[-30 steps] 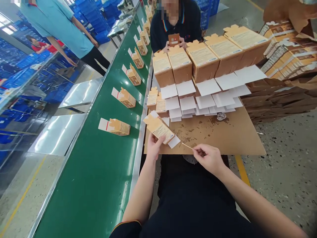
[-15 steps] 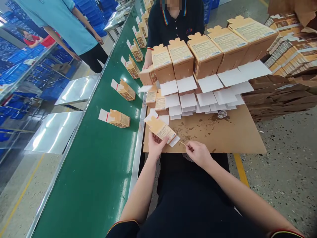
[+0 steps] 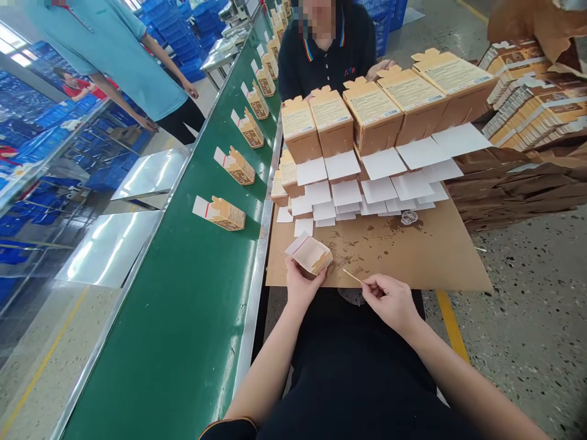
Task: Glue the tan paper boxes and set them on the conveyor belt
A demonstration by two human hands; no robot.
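Note:
My left hand (image 3: 304, 283) grips a small carton (image 3: 310, 254) over the near edge of the brown board. The carton is tilted, with its white flap and red strip turned up and its notched tabs toward the right. Between the thumb and fingers of my right hand (image 3: 387, 299) is a thin cotton swab (image 3: 352, 276), its tip pointing left and apart from the carton. Beyond my hands, several upright cartons (image 3: 332, 113) stand in stacked rows, white flaps sticking out toward me. A small clear dish (image 3: 409, 217) sits on the board among dark wet spots.
On my left runs a green conveyor belt (image 3: 178, 318) carrying a line of cartons (image 3: 227, 214). Across the stacks sits a co-worker (image 3: 326, 61); another person (image 3: 123, 61) stands beyond the belt. Flat carton bundles (image 3: 541, 91) and brown paper (image 3: 518, 183) lie at the right.
My left hand has turned the carton so its flap and red strip face up. My right hand has drawn the swab away to the right. The co-worker's hand moved from the left carton to behind the stacks.

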